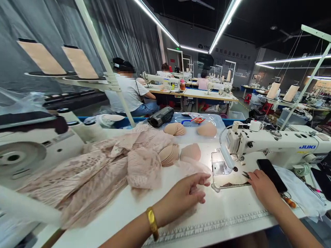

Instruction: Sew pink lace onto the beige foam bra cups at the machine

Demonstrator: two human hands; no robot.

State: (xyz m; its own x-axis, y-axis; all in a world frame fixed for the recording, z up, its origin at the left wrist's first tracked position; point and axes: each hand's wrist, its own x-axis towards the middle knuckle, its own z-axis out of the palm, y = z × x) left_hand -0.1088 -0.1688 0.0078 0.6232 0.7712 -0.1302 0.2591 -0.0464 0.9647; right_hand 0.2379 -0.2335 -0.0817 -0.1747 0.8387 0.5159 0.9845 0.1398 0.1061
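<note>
My left hand (182, 194), with a gold bracelet (152, 222) at the wrist, is over the white table, fingers loosely bent and apart, holding nothing. Just beyond it lies sheer pale pink fabric (192, 167) by a beige bra cup (190, 151). To its left are a fanned stack of cups (169, 155) and a heap of pink lace (103, 165). My right hand (263, 187) closes over small thread snips (246, 175), their pointed blades showing past the fingertips. They are at the front of the sewing machine (274, 141), beside a black phone (271, 175).
A ruler strip (219, 227) runs along the table's front edge. Behind stands a clear plastic tray (218, 120) with more cups (174, 128). White cloth (302, 189) lies at right. Thread cones (80, 62) rise at left. A seated person (129, 93) works farther back.
</note>
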